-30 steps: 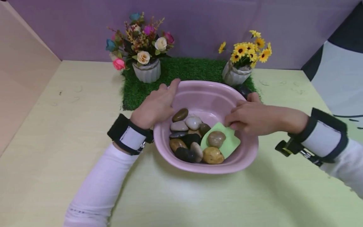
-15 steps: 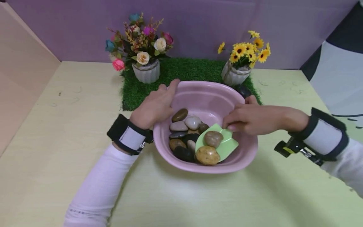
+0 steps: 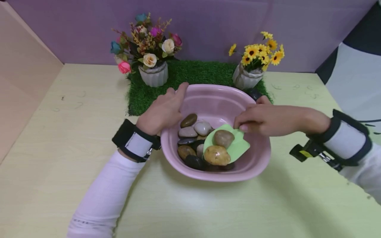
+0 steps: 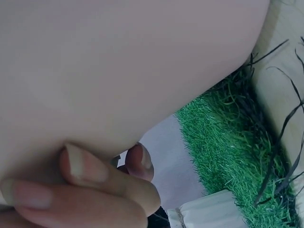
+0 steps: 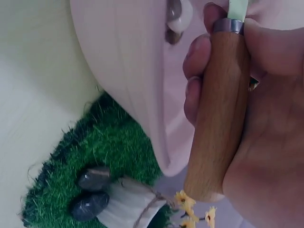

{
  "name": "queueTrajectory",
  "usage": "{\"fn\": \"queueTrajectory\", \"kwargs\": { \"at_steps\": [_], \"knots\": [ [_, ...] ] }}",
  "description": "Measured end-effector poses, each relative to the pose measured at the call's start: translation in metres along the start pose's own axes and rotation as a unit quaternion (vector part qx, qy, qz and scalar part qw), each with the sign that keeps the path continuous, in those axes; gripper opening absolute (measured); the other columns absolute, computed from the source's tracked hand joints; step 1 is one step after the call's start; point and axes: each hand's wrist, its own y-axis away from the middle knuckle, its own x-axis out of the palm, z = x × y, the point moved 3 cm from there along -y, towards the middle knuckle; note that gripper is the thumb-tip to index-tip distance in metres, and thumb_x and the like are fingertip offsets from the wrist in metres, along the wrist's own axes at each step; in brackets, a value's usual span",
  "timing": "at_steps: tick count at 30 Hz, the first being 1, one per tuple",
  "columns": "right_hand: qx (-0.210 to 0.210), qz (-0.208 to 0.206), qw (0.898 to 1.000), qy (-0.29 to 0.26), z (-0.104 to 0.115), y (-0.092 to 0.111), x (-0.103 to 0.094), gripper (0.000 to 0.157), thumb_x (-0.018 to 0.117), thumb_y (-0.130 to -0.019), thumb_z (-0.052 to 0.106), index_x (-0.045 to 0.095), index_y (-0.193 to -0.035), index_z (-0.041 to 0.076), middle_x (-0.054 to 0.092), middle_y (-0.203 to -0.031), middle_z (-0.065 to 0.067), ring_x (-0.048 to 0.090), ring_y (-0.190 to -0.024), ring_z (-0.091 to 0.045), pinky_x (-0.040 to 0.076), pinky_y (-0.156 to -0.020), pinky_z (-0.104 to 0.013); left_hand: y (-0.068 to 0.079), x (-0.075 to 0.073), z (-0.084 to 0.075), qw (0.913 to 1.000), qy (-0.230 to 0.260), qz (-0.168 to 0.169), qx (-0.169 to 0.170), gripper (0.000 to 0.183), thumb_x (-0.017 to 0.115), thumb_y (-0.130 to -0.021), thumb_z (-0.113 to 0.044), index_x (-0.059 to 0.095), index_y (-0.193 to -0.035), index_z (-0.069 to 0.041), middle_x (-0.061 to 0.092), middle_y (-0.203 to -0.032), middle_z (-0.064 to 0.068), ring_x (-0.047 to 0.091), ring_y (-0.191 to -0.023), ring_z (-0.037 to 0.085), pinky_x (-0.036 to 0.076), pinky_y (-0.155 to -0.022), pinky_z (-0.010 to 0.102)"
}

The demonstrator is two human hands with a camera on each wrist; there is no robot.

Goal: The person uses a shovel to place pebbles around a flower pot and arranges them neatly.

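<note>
My right hand [image 3: 276, 120] grips the wooden handle [image 5: 221, 104] of a small garden trowel with a light green blade [image 3: 239, 147]. On the blade lie a grey-brown stone [image 3: 224, 138] and a yellowish stone [image 3: 217, 155], held over the right part of a pink oval basin [image 3: 215, 88]. Several smooth stones, among them a white one [image 3: 202, 128] and a black one [image 3: 194, 162], lie at the basin's left side. My left hand [image 3: 162, 112] holds the basin by its left rim. In the left wrist view its fingers [image 4: 80, 199] curl against the outer wall.
Behind the basin is a green artificial grass mat [image 3: 199, 71]. It bears a pot of mixed roses [image 3: 153, 74] at left and a pot of yellow flowers [image 3: 247, 77] at right. Two dark stones [image 5: 89, 206] lie beside the right pot. A purple wall [image 3: 208, 29] closes off the back.
The trowel blade has slid left beneath the two stones and risen with them, uncovering a dark stone below. My right hand has lifted slightly; my left hand stays on the rim.
</note>
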Motion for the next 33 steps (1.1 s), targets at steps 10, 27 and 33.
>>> {"fn": "queueTrajectory", "kwargs": {
  "at_steps": [10, 27, 33],
  "knots": [
    [0.034, -0.029, 0.999, 0.017, -0.014, 0.006, -0.024, 0.019, 0.048, -0.104, 0.021, 0.063, -0.098, 0.031, 0.057, -0.080, 0.014, 0.047, -0.084, -0.008, 0.018, -0.082, -0.038, 0.000, -0.001, 0.000, 1.0000, 0.000, 0.001, 0.003, 0.079, 0.058, -0.097, -0.020, 0.008, -0.158, -0.020, 0.047, -0.130, 0.025, 0.062, -0.089, 0.034, 0.056, -0.069, 0.039],
    [0.059, -0.077, 0.993, 0.065, -0.034, 0.022, -0.044, 0.025, 0.049, -0.103, 0.014, 0.067, -0.119, 0.022, 0.065, -0.090, 0.013, 0.053, -0.079, -0.002, 0.030, -0.081, -0.034, 0.001, 0.000, -0.001, 0.9999, 0.011, 0.001, -0.002, 0.078, 0.058, -0.098, -0.026, 0.009, -0.158, -0.020, 0.046, -0.129, 0.025, 0.063, -0.086, 0.034, 0.056, -0.066, 0.038],
    [0.083, -0.079, 0.991, 0.068, -0.045, 0.028, -0.048, 0.027, 0.047, -0.104, 0.015, 0.065, -0.123, 0.016, 0.070, -0.100, 0.006, 0.061, -0.090, -0.013, 0.026, -0.083, -0.040, 0.000, -0.001, -0.001, 1.0000, 0.003, -0.002, -0.001, 0.078, 0.058, -0.098, -0.027, 0.009, -0.158, -0.020, 0.047, -0.129, 0.025, 0.062, -0.087, 0.034, 0.056, -0.066, 0.039]
  ]
}}
